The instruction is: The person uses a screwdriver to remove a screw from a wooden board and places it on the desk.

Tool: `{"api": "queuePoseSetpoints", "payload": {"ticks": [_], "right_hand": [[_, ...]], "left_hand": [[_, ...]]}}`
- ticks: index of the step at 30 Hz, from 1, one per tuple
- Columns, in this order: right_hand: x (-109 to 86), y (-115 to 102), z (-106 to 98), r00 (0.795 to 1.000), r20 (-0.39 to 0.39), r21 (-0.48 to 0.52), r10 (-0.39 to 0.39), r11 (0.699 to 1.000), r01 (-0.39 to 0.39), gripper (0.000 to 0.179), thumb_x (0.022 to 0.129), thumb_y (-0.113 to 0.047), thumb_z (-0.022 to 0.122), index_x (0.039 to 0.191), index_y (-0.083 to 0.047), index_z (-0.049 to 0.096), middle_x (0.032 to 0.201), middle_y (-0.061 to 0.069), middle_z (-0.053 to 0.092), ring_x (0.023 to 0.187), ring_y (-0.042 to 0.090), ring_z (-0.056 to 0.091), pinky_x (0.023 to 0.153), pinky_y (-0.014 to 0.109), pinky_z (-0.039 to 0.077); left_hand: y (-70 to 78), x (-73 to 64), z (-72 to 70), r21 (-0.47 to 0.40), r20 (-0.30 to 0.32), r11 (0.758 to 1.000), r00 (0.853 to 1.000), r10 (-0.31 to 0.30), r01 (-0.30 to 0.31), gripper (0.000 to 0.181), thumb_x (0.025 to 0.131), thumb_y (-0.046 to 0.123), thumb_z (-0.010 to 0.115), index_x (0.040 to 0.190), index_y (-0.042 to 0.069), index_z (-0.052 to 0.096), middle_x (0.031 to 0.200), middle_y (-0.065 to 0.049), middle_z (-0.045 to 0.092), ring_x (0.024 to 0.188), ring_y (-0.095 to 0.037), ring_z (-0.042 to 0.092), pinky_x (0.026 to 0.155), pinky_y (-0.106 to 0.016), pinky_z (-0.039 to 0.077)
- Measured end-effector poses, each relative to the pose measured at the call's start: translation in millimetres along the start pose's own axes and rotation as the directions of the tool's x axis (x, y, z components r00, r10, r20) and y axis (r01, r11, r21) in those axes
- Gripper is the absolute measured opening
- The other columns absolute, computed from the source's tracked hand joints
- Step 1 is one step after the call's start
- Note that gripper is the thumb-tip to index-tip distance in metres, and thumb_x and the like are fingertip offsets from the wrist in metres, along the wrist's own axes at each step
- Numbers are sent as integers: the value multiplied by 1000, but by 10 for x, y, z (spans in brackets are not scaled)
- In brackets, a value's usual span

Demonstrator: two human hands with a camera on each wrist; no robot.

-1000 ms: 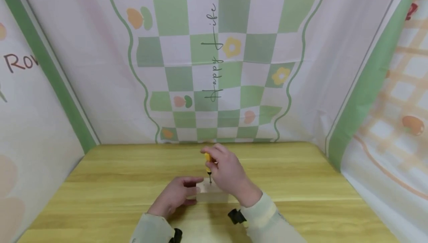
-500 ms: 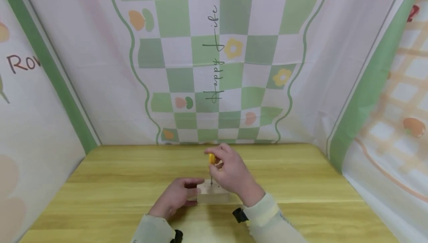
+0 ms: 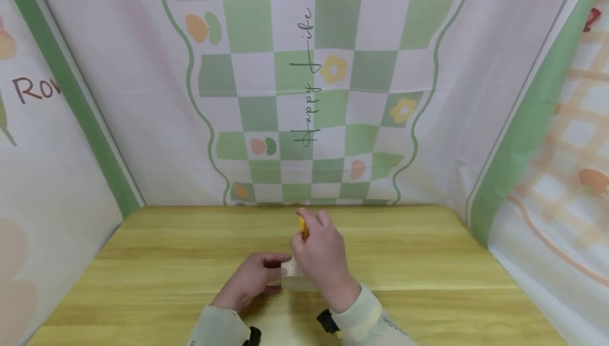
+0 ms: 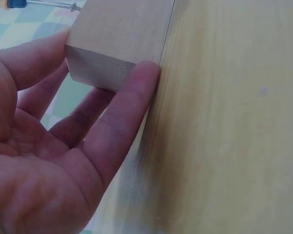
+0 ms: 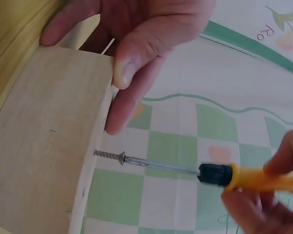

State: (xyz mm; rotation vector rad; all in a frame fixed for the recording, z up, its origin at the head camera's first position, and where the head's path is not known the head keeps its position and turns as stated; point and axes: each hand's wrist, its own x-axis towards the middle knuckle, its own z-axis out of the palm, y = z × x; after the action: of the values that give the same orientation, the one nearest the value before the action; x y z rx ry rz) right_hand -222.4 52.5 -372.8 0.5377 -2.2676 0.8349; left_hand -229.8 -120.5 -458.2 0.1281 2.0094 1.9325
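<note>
My left hand point(image 3: 249, 280) pinches one end of a pale wooden block point(image 5: 44, 126), which stands on the wooden table. In the left wrist view, fingertips press on the block's top edge and near side. A screw point(image 5: 109, 155) sticks out of the block's upper face, its point at the wood and much of its thread exposed. The tip of a screwdriver point(image 5: 254, 179) with a yellow handle and black collar meets the screw head, shaft in line with it. My right hand point(image 3: 325, 253) holds that handle between thumb and fingers. From the head view, this hand hides the screw and shaft.
Beneath the block lies the wood-grain table point(image 3: 142, 272). A green-and-white checked cloth point(image 3: 290, 108) hangs behind the far edge, with more printed cloth at both sides. Black straps point(image 3: 328, 320) circle the wrists over pale sleeves.
My right hand has turned and shifted slightly left and lower over the block, its fingers now covering more of the yellow handle. The left hand keeps its hold on the block.
</note>
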Motion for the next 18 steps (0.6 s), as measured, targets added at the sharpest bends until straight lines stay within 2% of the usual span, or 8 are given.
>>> {"api": "queuePoseSetpoints", "payload": {"ticks": [3,5,10,12,14,16,18], "right_hand": [[43,68,-47,994,91,46,-69,997,65,41,78,0,65,118,-5,70,90,3,57,57,8,42,46,22,41],[97,128,-96,975,186,103,-123,989,105,41,79,0,64,119,-7,69,89,-1,56,59,6,44,48,23,43],[257,296,-207,885,396,310,-244,943,121,37,86,3,61,118,-14,69,88,-6,54,71,9,51,61,25,53],[302,353,-231,851,446,367,-278,924,109,36,88,3,61,117,-18,68,93,-6,57,77,10,53,66,26,56],[332,390,-244,826,478,400,-298,911,98,35,89,2,61,115,-20,68,100,-8,59,81,11,55,69,27,56],[344,407,-252,814,496,410,-302,908,87,35,89,2,61,114,-22,68,104,-9,60,83,11,56,69,28,56],[344,403,-251,813,500,414,-300,907,80,35,88,3,61,112,-21,68,105,-9,61,82,12,56,67,28,56]], "left_hand": [[7,-3,10,0,0,1000,1000,-2,2,36,94,6,69,129,3,66,139,-16,54,116,-30,56,80,-43,59],[7,-6,10,1,2,1000,1000,0,0,36,94,5,68,129,2,65,140,-16,53,118,-33,55,80,-44,59],[18,-21,11,-1,5,1000,1000,3,-3,37,94,4,67,131,1,63,142,-18,51,122,-37,52,82,-44,58],[23,-26,15,-6,5,1000,1000,6,-6,38,94,3,68,131,1,63,142,-19,51,121,-37,53,82,-44,58],[27,-29,16,-6,6,1000,1000,5,-5,38,93,4,68,131,1,63,139,-18,52,118,-35,54,82,-44,58],[28,-29,15,-1,7,1000,1000,3,-3,38,94,4,68,131,2,63,135,-16,55,114,-32,56,81,-44,58],[28,-29,11,4,8,1000,1000,0,0,38,94,5,68,131,2,63,131,-13,57,112,-29,57,80,-44,59]]}}
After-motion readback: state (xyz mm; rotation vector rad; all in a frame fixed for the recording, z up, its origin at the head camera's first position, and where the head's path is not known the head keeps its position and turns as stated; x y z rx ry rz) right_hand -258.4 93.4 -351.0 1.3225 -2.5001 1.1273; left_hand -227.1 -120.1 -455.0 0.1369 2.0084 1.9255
